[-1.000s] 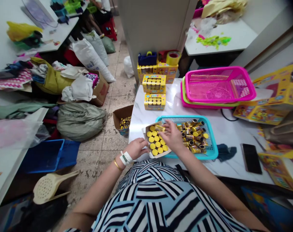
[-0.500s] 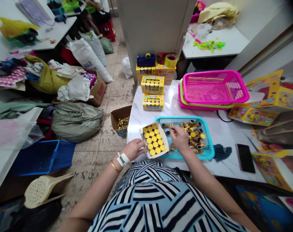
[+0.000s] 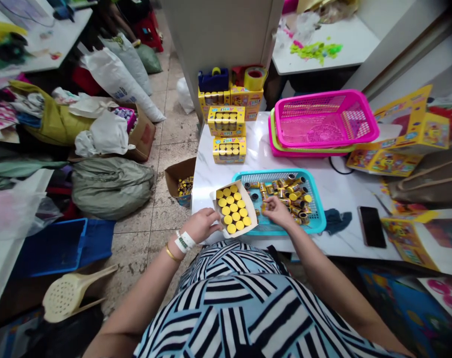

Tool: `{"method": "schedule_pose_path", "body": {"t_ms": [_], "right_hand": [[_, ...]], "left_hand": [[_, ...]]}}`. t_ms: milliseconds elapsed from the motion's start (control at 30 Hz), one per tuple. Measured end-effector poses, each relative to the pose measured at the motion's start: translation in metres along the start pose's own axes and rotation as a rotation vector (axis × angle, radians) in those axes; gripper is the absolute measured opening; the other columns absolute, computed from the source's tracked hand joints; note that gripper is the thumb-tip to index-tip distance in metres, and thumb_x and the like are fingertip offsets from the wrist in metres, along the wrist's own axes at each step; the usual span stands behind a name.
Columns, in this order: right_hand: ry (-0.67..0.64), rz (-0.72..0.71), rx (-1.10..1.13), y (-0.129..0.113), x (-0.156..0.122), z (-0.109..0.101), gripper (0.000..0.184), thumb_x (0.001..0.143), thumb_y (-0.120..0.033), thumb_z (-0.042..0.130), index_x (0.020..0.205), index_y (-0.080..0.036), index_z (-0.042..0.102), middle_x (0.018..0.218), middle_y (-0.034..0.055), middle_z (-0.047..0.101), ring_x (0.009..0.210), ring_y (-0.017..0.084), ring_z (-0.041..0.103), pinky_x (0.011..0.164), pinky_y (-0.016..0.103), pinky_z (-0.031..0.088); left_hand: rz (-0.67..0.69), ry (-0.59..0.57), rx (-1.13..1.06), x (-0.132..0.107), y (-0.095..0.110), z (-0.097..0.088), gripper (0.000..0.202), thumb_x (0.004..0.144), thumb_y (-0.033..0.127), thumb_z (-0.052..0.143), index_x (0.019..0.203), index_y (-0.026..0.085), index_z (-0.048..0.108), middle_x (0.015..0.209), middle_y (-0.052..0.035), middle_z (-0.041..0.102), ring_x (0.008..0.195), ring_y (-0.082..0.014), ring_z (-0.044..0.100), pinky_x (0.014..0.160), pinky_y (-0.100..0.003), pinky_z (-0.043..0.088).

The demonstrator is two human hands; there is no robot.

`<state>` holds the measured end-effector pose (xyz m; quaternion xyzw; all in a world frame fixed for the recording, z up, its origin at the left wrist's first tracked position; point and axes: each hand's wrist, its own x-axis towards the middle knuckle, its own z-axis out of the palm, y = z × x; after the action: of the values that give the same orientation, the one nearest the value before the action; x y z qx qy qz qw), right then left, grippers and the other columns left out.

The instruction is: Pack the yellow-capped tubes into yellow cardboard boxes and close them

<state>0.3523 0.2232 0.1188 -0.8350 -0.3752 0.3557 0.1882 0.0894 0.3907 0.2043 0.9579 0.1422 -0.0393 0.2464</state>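
My left hand (image 3: 202, 223) grips the near left edge of an open cardboard box (image 3: 233, 209) filled with rows of small yellow-capped tubes, tilted towards me at the table's front edge. My right hand (image 3: 277, 211) is inside the turquoise basket (image 3: 315, 219), fingers curled in a pinch on a small yellow tube among several loose ones (image 3: 291, 191). The basket lies flat on the white marble table (image 3: 341, 238), just right of the box.
Yellow packed display boxes (image 3: 228, 134) stack at the table's back left, with tape rolls behind. Pink and green baskets (image 3: 322, 122) sit at the back, flat yellow cartons (image 3: 401, 144) on the right, a black phone (image 3: 371, 226) nearby. Bags and a carton of tubes (image 3: 183, 184) stand on the floor at left.
My right hand left the box of tubes and moved right into the turquoise basket, closing on a loose tube. The left hand keeps its hold on the box.
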Motion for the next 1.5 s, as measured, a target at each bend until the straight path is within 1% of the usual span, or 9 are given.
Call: {"method": "schedule_pose_path", "body": {"t_ms": [167, 367, 500, 667, 867, 967, 1133, 1367, 1500], "right_hand": [[0.229, -0.315, 0.61, -0.026, -0.039, -0.017, 0.037, 0.08, -0.029, 0.059, 0.114, -0.023, 0.046, 0.108, 0.0076, 0.068, 0.1, 0.02, 0.065, 0.085, 0.035, 0.052], [0.184, -0.525, -0.031, -0.061, -0.063, -0.023, 0.034, 0.092, -0.033, 0.052, 0.123, -0.027, 0.064, 0.113, 0.0089, 0.059, 0.097, 0.02, 0.058, 0.087, 0.036, 0.05], [0.065, -0.506, -0.29, -0.071, -0.06, -0.019, 0.042, 0.092, -0.038, 0.054, 0.131, -0.026, 0.06, 0.107, 0.0083, 0.065, 0.102, 0.024, 0.057, 0.088, 0.035, 0.049], [0.335, -0.366, -0.054, -0.035, -0.035, -0.029, 0.041, 0.096, -0.037, 0.045, 0.132, -0.023, 0.056, 0.122, 0.0086, 0.063, 0.098, 0.02, 0.062, 0.091, 0.032, 0.049], [-0.109, -0.101, -0.348, 0.015, -0.007, -0.001, 0.03, 0.081, -0.037, 0.063, 0.107, -0.024, 0.07, 0.114, 0.0067, 0.068, 0.101, 0.023, 0.064, 0.086, 0.031, 0.048], [-0.095, -0.025, -0.396, 0.011, -0.006, 0.022, 0.034, 0.081, -0.046, 0.059, 0.104, -0.023, 0.068, 0.107, 0.0097, 0.068, 0.093, 0.026, 0.066, 0.078, 0.034, 0.049], [-0.04, -0.106, -0.327, -0.003, 0.006, 0.037, 0.028, 0.077, -0.03, 0.06, 0.102, -0.018, 0.062, 0.11, 0.0124, 0.065, 0.096, 0.024, 0.064, 0.079, 0.032, 0.047], [0.172, -0.243, 0.163, -0.011, 0.006, -0.017, 0.036, 0.082, -0.034, 0.052, 0.113, -0.018, 0.059, 0.085, 0.0032, 0.069, 0.072, 0.018, 0.064, 0.066, 0.03, 0.05], [0.146, -0.392, -0.01, -0.044, -0.028, -0.058, 0.054, 0.083, -0.048, 0.059, 0.13, -0.021, 0.054, 0.085, 0.0045, 0.071, 0.068, 0.02, 0.065, 0.069, 0.032, 0.049]], "left_hand": [[0.005, 0.013, 0.07, -0.002, 0.013, 0.001, 0.015, 0.09, 0.033, 0.058, 0.094, 0.018, 0.06, 0.09, -0.0066, 0.06, 0.086, -0.02, 0.058, 0.078, -0.032, 0.048], [0.013, 0.006, 0.062, -0.001, 0.016, 0.002, 0.016, 0.092, 0.034, 0.056, 0.095, 0.018, 0.06, 0.089, -0.0063, 0.06, 0.085, -0.0192, 0.058, 0.078, -0.032, 0.048], [0.03, 0.03, 0.056, -0.003, 0.015, 0.0, 0.015, 0.092, 0.033, 0.056, 0.094, 0.018, 0.058, 0.088, -0.0059, 0.059, 0.084, -0.0189, 0.057, 0.076, -0.03, 0.048], [-0.006, 0.093, 0.034, -0.015, 0.011, -0.007, 0.015, 0.092, 0.033, 0.055, 0.09, 0.018, 0.058, 0.087, -0.005, 0.056, 0.079, -0.0171, 0.055, 0.073, -0.029, 0.048], [-0.054, 0.071, -0.012, -0.022, 0.004, -0.006, 0.015, 0.092, 0.032, 0.055, 0.091, 0.018, 0.058, 0.089, -0.0058, 0.057, 0.081, -0.0169, 0.058, 0.075, -0.029, 0.05], [-0.056, 0.059, -0.016, -0.02, 0.002, -0.003, 0.014, 0.091, 0.032, 0.056, 0.092, 0.018, 0.058, 0.089, -0.0054, 0.058, 0.08, -0.0166, 0.058, 0.073, -0.028, 0.049], [-0.062, 0.058, -0.012, -0.018, 0.002, -0.002, 0.015, 0.091, 0.033, 0.057, 0.092, 0.018, 0.059, 0.088, -0.0054, 0.058, 0.081, -0.0173, 0.058, 0.075, -0.029, 0.05], [-0.035, 0.035, 0.041, -0.015, 0.006, -0.008, 0.017, 0.092, 0.034, 0.056, 0.094, 0.017, 0.059, 0.091, -0.0063, 0.059, 0.083, -0.0177, 0.058, 0.075, -0.029, 0.049], [-0.021, 0.036, 0.061, -0.014, 0.007, -0.008, 0.018, 0.093, 0.035, 0.054, 0.094, 0.018, 0.058, 0.09, -0.0068, 0.059, 0.085, -0.0187, 0.057, 0.076, -0.03, 0.049]]}}
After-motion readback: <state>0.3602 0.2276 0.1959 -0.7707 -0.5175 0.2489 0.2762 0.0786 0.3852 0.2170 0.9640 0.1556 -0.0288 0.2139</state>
